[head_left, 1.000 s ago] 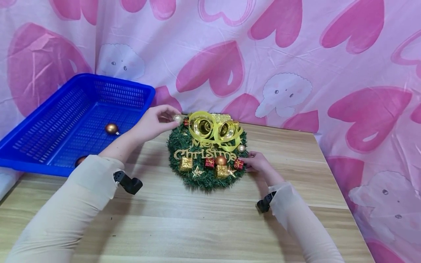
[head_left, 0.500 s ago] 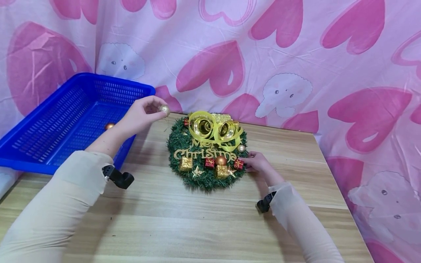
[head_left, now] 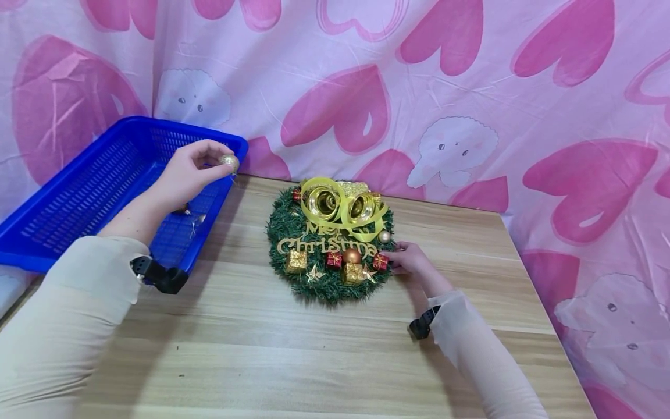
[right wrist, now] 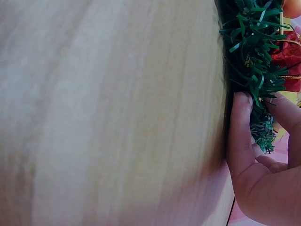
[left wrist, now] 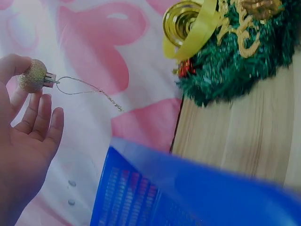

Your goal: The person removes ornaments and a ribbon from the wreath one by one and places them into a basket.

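Observation:
My left hand (head_left: pixel 191 171) pinches a glittery gold Christmas ball (head_left: pixel 228 162) between thumb and fingers, over the right rim of the blue basket (head_left: pixel 238 148). In the left wrist view a thin looped string (left wrist: pixel 87 90) trails from the ball's cap. My right hand (head_left: pixel 413 262) grips the right edge of a green Christmas wreath (head_left: pixel 330 294), which lies on the table. Thumb and fingers pinch the green tinsel (right wrist: pixel 256 70) in the right wrist view. Gold bells (head_left: pixel 323 203), a yellow ribbon (head_left: pixel 369 234), small gift boxes (head_left: pixel 296 262) and gold lettering (head_left: pixel 327 245) decorate the wreath.
The basket stands at the table's back left, with a bronze ball (head_left: pixel 183 208) inside, partly hidden by the left arm. A pink heart-patterned cloth (head_left: pixel 335 110) hangs behind the wooden table (head_left: pixel 293 361). Black cameras (head_left: pixel 159 276) sit on both wrists.
My left hand has carried the gold ball away from the wreath's upper left edge, leftward to the basket's rim. The right hand and the wreath have stayed put.

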`<act>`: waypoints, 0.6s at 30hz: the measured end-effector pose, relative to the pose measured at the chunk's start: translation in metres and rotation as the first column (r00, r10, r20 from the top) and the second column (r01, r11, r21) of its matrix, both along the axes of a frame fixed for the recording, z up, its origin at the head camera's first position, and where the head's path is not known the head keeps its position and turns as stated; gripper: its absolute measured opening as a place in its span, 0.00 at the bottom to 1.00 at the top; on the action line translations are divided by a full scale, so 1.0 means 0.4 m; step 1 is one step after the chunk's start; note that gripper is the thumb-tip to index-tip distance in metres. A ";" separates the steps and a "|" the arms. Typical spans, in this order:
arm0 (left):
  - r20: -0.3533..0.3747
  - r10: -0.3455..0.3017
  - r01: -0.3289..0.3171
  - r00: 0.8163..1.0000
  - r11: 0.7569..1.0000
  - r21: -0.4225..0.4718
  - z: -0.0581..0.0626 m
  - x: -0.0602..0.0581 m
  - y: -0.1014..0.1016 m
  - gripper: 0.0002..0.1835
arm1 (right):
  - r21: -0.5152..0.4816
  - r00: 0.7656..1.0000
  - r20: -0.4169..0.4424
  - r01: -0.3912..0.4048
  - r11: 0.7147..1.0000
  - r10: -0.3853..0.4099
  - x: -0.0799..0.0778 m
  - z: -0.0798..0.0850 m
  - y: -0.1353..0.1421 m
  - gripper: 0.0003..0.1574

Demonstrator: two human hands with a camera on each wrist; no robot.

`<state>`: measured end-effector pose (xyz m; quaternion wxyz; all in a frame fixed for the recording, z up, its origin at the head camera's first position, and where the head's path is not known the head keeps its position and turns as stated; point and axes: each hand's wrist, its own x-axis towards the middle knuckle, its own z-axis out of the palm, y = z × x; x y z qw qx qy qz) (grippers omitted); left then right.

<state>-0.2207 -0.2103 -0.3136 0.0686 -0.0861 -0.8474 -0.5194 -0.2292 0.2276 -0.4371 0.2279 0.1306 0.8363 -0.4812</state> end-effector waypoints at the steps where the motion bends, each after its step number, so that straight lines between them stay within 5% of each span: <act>1: 0.003 0.009 -0.009 1.000 1.000 -0.009 0.000 0.001 -0.007 0.13 | -0.007 1.000 0.000 0.003 1.000 -0.003 0.001 0.000 0.000 0.29; 5: 0.008 0.044 -0.043 0.999 0.999 -0.028 -0.004 0.003 -0.037 0.12 | -0.022 1.000 0.002 0.010 1.000 -0.010 0.002 0.001 0.000 0.22; 12: -0.002 0.089 -0.089 0.996 0.996 -0.009 -0.008 0.010 -0.085 0.08 | -0.028 1.000 -0.005 0.006 1.000 -0.007 -0.001 -0.005 0.001 0.30; 18: 0.044 0.110 -0.108 0.993 0.993 -0.046 -0.018 0.015 -0.119 0.10 | 0.007 1.000 -0.009 0.000 1.000 0.000 -0.004 -0.005 0.003 0.22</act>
